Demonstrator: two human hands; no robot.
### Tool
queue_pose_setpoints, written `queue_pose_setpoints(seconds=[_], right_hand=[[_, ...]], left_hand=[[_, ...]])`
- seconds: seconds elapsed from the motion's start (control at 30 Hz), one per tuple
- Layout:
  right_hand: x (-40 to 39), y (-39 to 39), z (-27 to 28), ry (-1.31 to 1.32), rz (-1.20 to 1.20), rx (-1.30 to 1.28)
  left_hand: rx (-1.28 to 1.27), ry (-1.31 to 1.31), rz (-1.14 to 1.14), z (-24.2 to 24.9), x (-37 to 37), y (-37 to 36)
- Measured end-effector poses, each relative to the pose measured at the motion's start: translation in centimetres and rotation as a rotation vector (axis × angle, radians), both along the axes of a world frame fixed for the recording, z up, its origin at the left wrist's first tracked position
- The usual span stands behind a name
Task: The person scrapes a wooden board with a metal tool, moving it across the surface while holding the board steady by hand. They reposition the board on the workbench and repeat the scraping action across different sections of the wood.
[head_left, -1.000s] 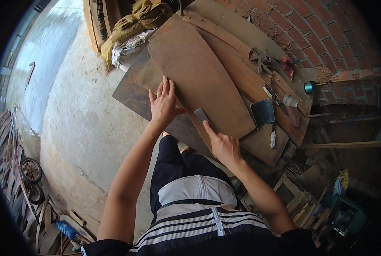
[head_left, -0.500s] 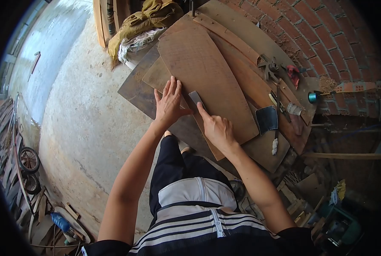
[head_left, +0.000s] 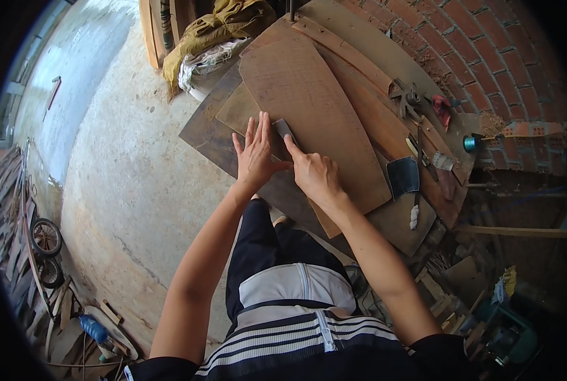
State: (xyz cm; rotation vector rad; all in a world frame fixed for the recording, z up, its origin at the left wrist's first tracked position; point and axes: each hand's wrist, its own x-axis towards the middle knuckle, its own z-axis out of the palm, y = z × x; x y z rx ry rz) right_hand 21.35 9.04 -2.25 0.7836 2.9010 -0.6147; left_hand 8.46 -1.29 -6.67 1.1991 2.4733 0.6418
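A brown wooden panel with one curved side lies on top of other boards. My left hand rests at the panel's left edge with its fingers stretched and its thumb pointing right. Close beside that thumb, my right hand is closed on a flat grey blade. The index finger lies extended along the blade, whose front end shows over the panel near its left edge. Whatever handle the blade has is hidden under the palm.
Right of the panel lie a dark curved piece, a brush, and a metal clamp-like tool. A teal spool sits near the brick wall. Cloth sacks stand behind; bicycle wheels are at left.
My right hand and the blade have slid a little up and left along the panel, closer to my left hand. The left hand stays in place, fingers still spread.
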Motion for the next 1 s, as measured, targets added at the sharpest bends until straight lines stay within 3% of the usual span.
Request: queue_pose_setpoints(seconds=[0.23, 0.53, 0.67, 0.83, 1.0], right_hand=[[8.9, -2.4, 2.3, -0.124, -0.003, -0.035], [-2.6, 0.7, -0.1, -0.023, -0.004, 0.036], [0.2, 0.5, 0.6, -0.005, 0.018, 0.036], [4.3, -1.3, 2.4, -0.184, 0.003, -0.016], [-3.2, 0.7, 0.0, -0.059, -0.005, 0.013]], left_hand=[[0.022, -0.097, 0.031, -0.2, -0.1, 0.1], [0.053, -0.112, 0.031, -0.8, -0.2, -0.1], [0.092, -0.177, 0.032, -1.1, -0.3, 0.0], [0.175, -0.167, 0.069, -2.0, -0.2, -0.5], [0.06, -0.111, 0.023, -2.7, -0.5, -0.2]])
